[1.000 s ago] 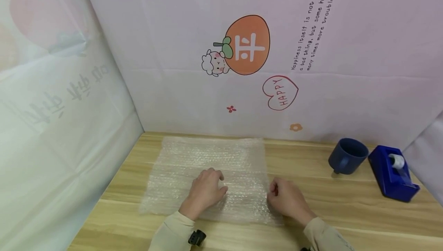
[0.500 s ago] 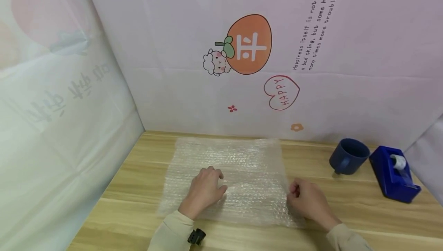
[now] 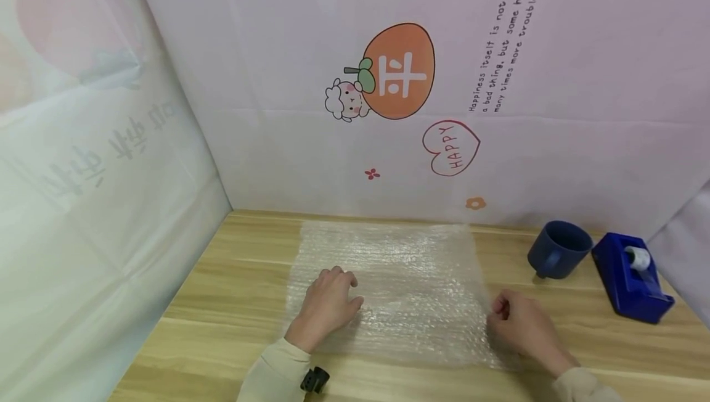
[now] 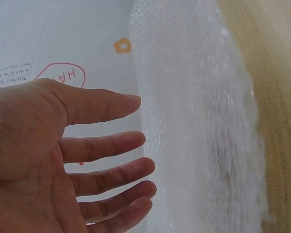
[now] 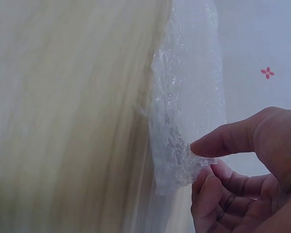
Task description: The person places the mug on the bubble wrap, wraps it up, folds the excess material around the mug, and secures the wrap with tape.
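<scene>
A clear sheet of bubble wrap [image 3: 410,272] lies spread across the wooden table. My right hand [image 3: 524,328] pinches its right edge between thumb and fingers; in the right wrist view the bubble wrap [image 5: 177,145] bunches up at the thumb tip [image 5: 203,147]. Over the left part of the sheet, my left hand [image 3: 327,303] hovers with fingers relaxed and spread. The left wrist view shows that hand [image 4: 87,160] holding nothing, its fingertips in front of the sheet [image 4: 199,97].
A dark blue mug [image 3: 557,251] stands at the back right of the table [image 3: 211,303]. Beside it is a blue tape dispenser [image 3: 627,285] with a roll of tape. A printed white sheet [image 3: 310,161] hangs behind the table, and another covers the left side.
My right hand has moved to the right, and the bubble wrap has slid the same way across the table. The left hand has stayed almost in place.
</scene>
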Motion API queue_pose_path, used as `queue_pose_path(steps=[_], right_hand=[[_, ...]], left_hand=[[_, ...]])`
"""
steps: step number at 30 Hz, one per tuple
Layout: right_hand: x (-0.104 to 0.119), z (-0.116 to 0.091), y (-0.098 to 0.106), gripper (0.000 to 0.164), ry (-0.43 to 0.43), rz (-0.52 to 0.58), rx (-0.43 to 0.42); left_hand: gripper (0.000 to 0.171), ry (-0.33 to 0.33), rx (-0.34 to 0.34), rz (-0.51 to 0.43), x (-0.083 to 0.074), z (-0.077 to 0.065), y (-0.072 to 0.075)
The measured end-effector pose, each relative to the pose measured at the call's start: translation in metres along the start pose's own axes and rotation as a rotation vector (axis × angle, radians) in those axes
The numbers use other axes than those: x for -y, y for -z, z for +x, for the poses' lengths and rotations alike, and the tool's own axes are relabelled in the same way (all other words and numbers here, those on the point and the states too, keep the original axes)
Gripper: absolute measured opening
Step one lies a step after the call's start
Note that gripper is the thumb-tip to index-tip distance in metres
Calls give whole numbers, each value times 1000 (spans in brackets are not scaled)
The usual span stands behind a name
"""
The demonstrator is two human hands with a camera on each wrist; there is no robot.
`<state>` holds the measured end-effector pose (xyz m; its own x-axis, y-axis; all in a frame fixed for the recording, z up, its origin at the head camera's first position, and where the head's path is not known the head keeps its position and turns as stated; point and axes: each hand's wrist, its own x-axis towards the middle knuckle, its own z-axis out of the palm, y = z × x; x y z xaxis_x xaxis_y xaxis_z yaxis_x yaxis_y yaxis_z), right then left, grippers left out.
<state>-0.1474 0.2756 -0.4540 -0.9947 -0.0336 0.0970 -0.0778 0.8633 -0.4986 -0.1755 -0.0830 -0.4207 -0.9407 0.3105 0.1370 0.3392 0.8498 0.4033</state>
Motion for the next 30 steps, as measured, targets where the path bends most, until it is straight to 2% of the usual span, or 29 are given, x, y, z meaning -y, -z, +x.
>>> queue_pose_path(steps=[11, 19, 30], right_hand=[[-16, -1, 8, 13, -33, -40, 5], [-19, -1, 13, 10, -77, -28, 68], [-28, -1, 18, 11, -73, -44, 54]], left_hand=[[22, -11, -3, 14, 0, -1, -2], [25, -3, 21, 21, -2, -2, 0], [30, 5, 44, 62, 0, -4, 0]])
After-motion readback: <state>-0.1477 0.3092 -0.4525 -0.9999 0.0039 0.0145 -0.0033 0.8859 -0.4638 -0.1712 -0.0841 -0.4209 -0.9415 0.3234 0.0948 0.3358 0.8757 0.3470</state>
